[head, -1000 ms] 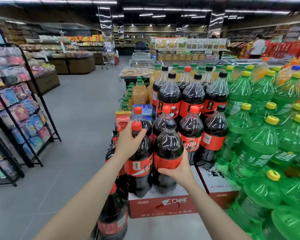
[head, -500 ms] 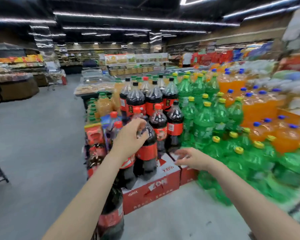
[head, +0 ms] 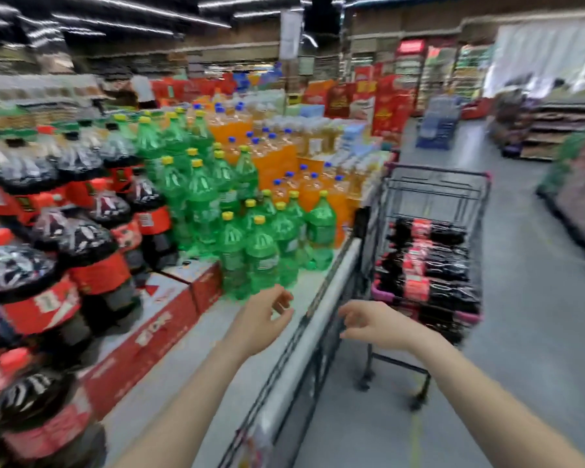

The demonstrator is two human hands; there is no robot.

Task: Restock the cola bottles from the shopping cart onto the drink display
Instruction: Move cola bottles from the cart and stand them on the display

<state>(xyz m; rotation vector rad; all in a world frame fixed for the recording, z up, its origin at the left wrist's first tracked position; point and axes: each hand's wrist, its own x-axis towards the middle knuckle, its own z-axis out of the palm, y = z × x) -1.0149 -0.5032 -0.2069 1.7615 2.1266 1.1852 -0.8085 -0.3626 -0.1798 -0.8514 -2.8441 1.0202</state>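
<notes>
Now both hands hang free — left hand (head: pixel 262 320) and right hand (head: pixel 374 324) loosely curled, grasping nothing. Cola bottles (head: pixel 429 261) lie stacked in the shopping cart (head: pixel 436 184) — just beside the drink display (head: pixel 156 329).

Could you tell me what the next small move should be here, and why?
Probably reach the right hand forward into the cart for a cola bottle. Both it and the left hand are loosely open and hold nothing, and the cart ahead on the right holds more bottles lying down.
</notes>
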